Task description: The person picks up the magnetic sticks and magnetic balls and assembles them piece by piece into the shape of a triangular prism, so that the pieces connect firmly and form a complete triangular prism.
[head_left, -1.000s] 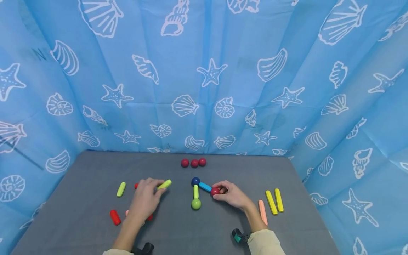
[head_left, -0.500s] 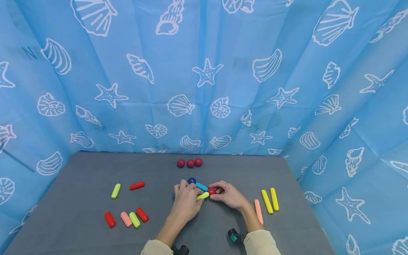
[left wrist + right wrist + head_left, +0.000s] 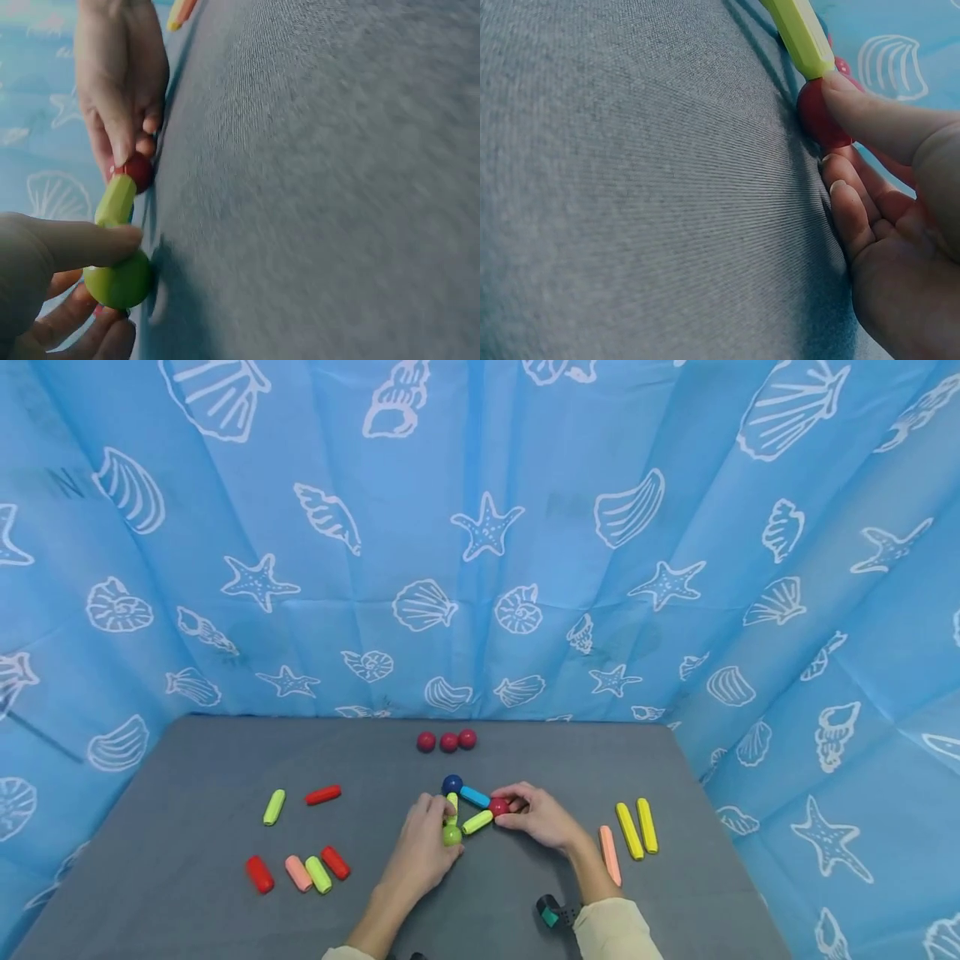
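Observation:
My left hand (image 3: pixel 420 852) grips a light green ball (image 3: pixel 118 281) between thumb and fingers. My right hand (image 3: pixel 546 820) pinches a red ball (image 3: pixel 823 112). A blue stick (image 3: pixel 475 797) joins the red ball to a dark blue ball (image 3: pixel 452 784). One yellow-green stick (image 3: pixel 452 808) runs from the blue ball to the green one, partly covered by left fingertips. From the red ball a second yellow-green stick (image 3: pixel 477 822) reaches toward the green ball. In the head view a small gap shows between that stick and the green ball.
Three red balls (image 3: pixel 448 742) sit at the back of the grey table (image 3: pixel 525 893). Red, pink and yellow-green sticks (image 3: pixel 318 875) lie at left. Two yellow sticks (image 3: pixel 630 831) and a salmon stick (image 3: pixel 610 855) lie right. A shell-patterned blue curtain (image 3: pixel 480 635) stands behind.
The left hand has carried a yellow-green stick rightward to the red ball, let go of it there, then moved back left and taken hold of the green ball. The right hand stays at the red ball.

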A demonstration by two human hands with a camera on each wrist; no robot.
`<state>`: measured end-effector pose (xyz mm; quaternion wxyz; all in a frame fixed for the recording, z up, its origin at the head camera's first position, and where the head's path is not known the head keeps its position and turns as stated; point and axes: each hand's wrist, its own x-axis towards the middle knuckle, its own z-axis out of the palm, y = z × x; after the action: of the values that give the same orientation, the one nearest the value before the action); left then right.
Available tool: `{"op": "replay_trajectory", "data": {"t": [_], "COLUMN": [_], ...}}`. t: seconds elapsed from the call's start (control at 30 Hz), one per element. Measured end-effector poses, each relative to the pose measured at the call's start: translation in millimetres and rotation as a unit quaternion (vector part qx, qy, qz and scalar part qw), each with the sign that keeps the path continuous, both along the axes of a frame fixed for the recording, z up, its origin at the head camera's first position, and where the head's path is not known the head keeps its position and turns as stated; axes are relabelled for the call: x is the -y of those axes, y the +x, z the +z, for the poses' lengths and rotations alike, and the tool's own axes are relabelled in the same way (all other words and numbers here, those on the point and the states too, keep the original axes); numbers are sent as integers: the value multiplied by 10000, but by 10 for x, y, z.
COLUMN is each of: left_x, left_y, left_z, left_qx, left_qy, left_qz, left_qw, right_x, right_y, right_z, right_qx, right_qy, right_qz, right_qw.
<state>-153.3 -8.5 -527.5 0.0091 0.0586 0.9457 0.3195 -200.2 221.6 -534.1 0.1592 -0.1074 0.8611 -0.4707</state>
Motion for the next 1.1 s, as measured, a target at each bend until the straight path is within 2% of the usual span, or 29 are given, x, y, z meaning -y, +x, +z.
{"op": "replay_trajectory", "data": {"t": [0.17,0.33,0.53,0.63,0.73,0.9,1.0,1.1], "left_x": [86,100,65,141,381,1088,1501,1771], "left_y": [25,16,-13,-24,-71,-252,-357,-422], "left_z": [-39,-55,-83,-67,26,221,232,163], "left_qx": [-104,107,226,172,86,-46,-1,168], "left_qy": [527,869,1004,1025,1006,694,414,122], "left_qz": [268,464,444,321,275,533,698,743], "left_qw": [9982,9951,9937,9941,9945,9962,9967,9970], "right_x": [-7,8,36,51,61,53,41,38], "right_y": [-3,-7,3,23,38,42,38,33], "right_z": [-7,-18,1,18,23,6,2,-5], "right_qx": [-47,-39,-123,-53,-40,-88,-82,-74], "right_qy": [-43,-24,-29,-29,-48,-103,-103,-79], "right_qz": [-39,-89,-68,-99,-99,-104,-102,-81], "right_qw": [10000,9999,9999,9999,9999,9999,9999,9999]}}
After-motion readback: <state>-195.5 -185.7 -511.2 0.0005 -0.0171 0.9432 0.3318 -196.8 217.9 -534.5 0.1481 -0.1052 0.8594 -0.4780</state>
